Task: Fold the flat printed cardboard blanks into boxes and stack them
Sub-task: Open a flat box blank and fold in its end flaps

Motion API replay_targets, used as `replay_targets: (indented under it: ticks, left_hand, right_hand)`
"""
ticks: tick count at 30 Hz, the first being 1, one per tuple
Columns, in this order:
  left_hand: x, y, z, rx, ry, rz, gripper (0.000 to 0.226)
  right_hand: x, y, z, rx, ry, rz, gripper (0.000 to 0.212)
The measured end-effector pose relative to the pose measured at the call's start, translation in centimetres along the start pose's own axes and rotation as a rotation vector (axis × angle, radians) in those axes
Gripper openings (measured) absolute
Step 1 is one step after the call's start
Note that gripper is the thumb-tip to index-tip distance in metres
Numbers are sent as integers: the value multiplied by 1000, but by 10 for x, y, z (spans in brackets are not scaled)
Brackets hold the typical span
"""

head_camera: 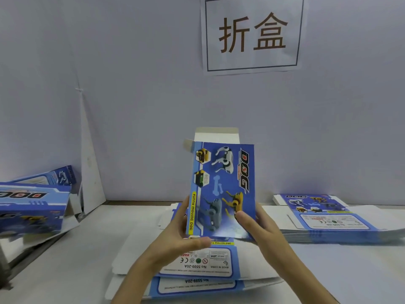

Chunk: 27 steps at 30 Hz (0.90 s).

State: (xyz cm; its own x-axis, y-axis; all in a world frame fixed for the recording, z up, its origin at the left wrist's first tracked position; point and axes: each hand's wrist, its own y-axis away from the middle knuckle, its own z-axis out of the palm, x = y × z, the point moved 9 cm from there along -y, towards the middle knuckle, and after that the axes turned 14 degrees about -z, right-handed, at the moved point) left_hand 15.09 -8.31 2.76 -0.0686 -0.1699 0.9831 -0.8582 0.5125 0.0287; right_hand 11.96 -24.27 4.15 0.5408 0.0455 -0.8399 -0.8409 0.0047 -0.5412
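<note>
Your left hand (175, 235) and right hand (259, 232) pinch the upright dog-toy box (221, 185), thumbs in front; flat blanks (197, 274) lie under your fingers.

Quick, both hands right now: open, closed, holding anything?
Left hand: grips the lower left edge of the upright blue printed cardboard box.
Right hand: holds the same box's lower right edge, thumb on its front.

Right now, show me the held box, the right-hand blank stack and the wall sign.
held box (223, 189): head view, printed front panel
right-hand blank stack (331, 221): head view, top sheet
wall sign (252, 34): head view, centre
</note>
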Motion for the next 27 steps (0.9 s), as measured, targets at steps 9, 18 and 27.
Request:
replay_targets:
  ticks: [9, 18, 27]
  left_hand:
    - [31, 10, -2, 247, 37, 252, 84]
    - [34, 8, 10, 170, 43, 201, 63]
    - [55, 19, 13, 244, -100, 200, 70]
  right_hand:
    - [10, 10, 6, 44, -121, 343, 70]
    - [5, 21, -20, 135, -54, 515, 67]
    - [-1, 27, -19, 62, -89, 607, 65]
